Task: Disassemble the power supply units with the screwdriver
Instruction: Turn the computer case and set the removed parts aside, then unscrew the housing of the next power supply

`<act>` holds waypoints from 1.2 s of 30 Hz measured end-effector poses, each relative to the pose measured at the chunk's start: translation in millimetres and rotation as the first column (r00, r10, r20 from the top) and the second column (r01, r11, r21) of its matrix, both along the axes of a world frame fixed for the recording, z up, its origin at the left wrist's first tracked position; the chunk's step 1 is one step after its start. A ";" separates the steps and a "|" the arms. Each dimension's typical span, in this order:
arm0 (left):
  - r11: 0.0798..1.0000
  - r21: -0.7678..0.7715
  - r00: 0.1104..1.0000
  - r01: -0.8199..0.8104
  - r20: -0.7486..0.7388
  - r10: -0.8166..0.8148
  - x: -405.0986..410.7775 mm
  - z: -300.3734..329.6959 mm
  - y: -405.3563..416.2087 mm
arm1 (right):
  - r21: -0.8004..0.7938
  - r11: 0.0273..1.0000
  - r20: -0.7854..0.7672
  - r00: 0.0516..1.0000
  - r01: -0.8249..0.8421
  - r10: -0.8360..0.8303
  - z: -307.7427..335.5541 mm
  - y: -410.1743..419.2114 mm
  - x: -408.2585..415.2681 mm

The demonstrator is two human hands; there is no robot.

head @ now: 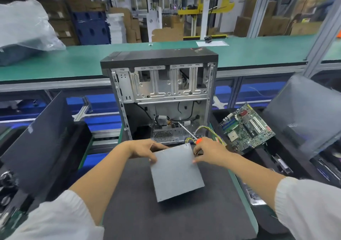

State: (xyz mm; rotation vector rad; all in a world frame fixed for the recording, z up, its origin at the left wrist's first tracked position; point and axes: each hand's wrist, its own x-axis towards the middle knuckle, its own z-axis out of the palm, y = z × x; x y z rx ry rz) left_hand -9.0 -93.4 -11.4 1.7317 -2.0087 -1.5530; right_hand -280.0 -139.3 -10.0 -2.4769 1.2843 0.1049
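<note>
Head view: flat grey metal power supply unit (176, 171) lies on the dark padded surface (140, 208).
Left hand (143, 150) grips its far-left corner; right hand (207, 152) pinches its right edge, holding an orange-handled screwdriver (190, 133).

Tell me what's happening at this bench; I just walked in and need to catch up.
A person holds a flat grey metal power supply box over the dark bench mat. The left hand grips its far left corner. The right hand pinches the right edge while holding an orange-handled screwdriver. Behind stands the open, gutted black computer case; a green motherboard lies to the right.
</note>
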 end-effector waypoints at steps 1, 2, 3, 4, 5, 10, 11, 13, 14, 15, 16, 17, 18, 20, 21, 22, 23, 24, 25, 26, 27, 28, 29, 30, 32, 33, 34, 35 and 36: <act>0.999 -0.002 0.998 -0.045 -0.033 0.045 0.2 -4.9 -3.3 | -0.013 1.000 -0.025 1.000 -0.008 0.008 -3.7 -4.8 3.9; 0.996 -0.008 0.994 -0.093 -0.055 0.093 -1.1 -12.1 -6.4 | -0.025 0.999 -0.055 0.998 -0.020 0.019 -6.5 -8.2 7.0; 0.989 -0.020 0.988 -0.143 -0.069 0.142 -3.1 -21.4 -9.6 | -0.038 0.998 -0.084 0.996 -0.046 0.042 -9.9 -12.0 10.1; 0.981 -0.034 0.980 -0.192 -0.062 0.190 -5.8 -31.9 -13.3 | -0.040 0.996 -0.115 0.991 -0.074 0.069 -12.9 -15.5 12.2; 0.970 -0.047 0.971 -0.237 -0.051 0.235 -9.1 -42.1 -16.6 | -0.027 0.995 -0.136 0.986 -0.100 0.095 -16.5 -19.3 13.4; 0.808 -0.129 0.807 -0.575 -0.255 0.533 -11.6 -74.4 -8.8 | 0.148 0.972 -0.109 0.974 -0.182 0.199 -17.8 -32.9 15.1; 0.781 -0.147 0.783 -0.606 -0.282 0.554 -9.4 -78.5 -2.9 | 0.158 0.968 -0.118 0.969 -0.197 0.216 -15.2 -34.1 15.8; 0.794 -0.112 0.780 -0.597 -0.313 0.542 -7.5 -84.0 9.6 | 0.147 0.965 -0.140 0.961 -0.219 0.239 -9.3 -36.5 16.8; 0.805 -0.089 0.785 -0.586 -0.310 0.537 -7.6 -84.9 13.7 | 0.120 0.968 -0.149 0.961 -0.218 0.235 -5.2 -37.3 17.2; 0.813 -0.090 0.795 -0.575 -0.293 0.530 -8.0 -85.0 14.9 | 0.092 0.976 -0.151 0.966 -0.199 0.211 -0.3 -37.2 18.0; 0.820 -0.102 0.810 -0.563 -0.264 0.524 -8.7 -84.1 12.9 | 0.069 0.984 -0.147 0.974 -0.166 0.174 5.3 -36.0 19.1; 0.823 -0.125 0.824 -0.554 -0.225 0.520 -10.3 -82.1 9.7 | 0.052 0.989 -0.128 0.982 -0.137 0.143 10.7 -33.9 21.5; 0.808 -0.171 0.823 -0.564 -0.195 0.534 -12.4 -78.7 6.6 | 0.041 0.992 -0.096 0.988 -0.121 0.124 15.3 -31.0 24.9; 0.692 -0.277 0.745 -0.667 -0.237 0.623 -18.8 -69.0 4.2 | 0.039 0.992 -0.006 0.993 -0.118 0.118 24.7 -22.8 34.5; 0.605 -0.284 0.668 -0.744 -0.313 0.675 -21.4 -63.2 6.5 | 0.038 0.992 0.053 0.992 -0.118 0.116 28.7 -17.2 39.5; 0.522 -0.262 0.584 -0.812 -0.395 0.710 -23.0 -57.3 10.3 | 0.025 0.994 0.117 0.987 -0.110 0.106 32.4 -11.5 43.9; 0.452 -0.234 0.508 -0.861 -0.460 0.728 -23.1 -52.4 15.4 | 0.001 0.996 0.170 0.981 -0.091 0.089 35.3 -6.2 47.6; 0.405 -0.218 0.458 -0.888 -0.495 0.738 -21.8 -48.6 20.7 | -0.036 0.998 0.203 0.977 -0.058 0.064 38.0 -1.0 50.2; 0.386 -0.228 0.448 -0.894 -0.497 0.743 -19.4 -45.9 26.3 | -0.086 0.996 0.215 0.976 -0.017 0.035 41.1 3.7 51.6; 0.393 -0.251 0.466 -0.885 -0.483 0.741 -16.3 -44.5 31.7 | -0.140 0.990 0.213 0.977 0.019 0.011 44.3 7.4 52.0; 0.420 -0.278 0.504 -0.864 -0.456 0.734 -14.4 -43.7 37.3 | -0.181 0.982 0.216 0.976 0.046 -0.006 47.6 9.7 51.6; 0.451 -0.312 0.548 -0.836 -0.425 0.720 -13.4 -44.2 42.2 | -0.200 0.978 0.230 0.973 0.064 -0.017 49.9 10.4 51.0; 0.469 -0.357 0.585 -0.808 -0.393 0.709 -13.9 -45.1 46.8 | -0.199 0.977 0.253 0.967 0.071 -0.018 53.0 9.5 50.8; 0.479 -0.407 0.618 -0.778 -0.360 0.699 -16.1 -47.1 49.6 | -0.181 0.981 0.281 0.959 0.075 -0.022 55.3 7.3 49.5; 0.557 -0.444 0.701 -0.702 -0.289 0.652 -26.3 -46.8 47.8 | -0.149 0.984 0.345 0.938 0.096 -0.039 60.7 -1.5 46.5; 0.638 -0.427 0.761 -0.641 -0.241 0.603 -33.5 -46.0 43.6 | -0.144 0.983 0.362 0.931 0.110 -0.051 63.2 -8.0 45.3; 0.723 -0.404 0.824 -0.560 -0.186 0.535 -41.1 -45.1 38.2 | -0.147 0.982 0.363 0.930 0.120 -0.060 65.3 -15.0 45.0; 0.790 -0.379 0.873 -0.483 -0.138 0.468 -47.2 -43.3 32.4 | -0.149 0.981 0.357 0.932 0.125 -0.064 67.0 -21.8 45.3; 0.827 -0.353 0.898 -0.437 -0.122 0.423 -52.5 -41.3 26.5 | -0.142 0.982 0.350 0.934 0.124 -0.067 67.9 -28.0 45.9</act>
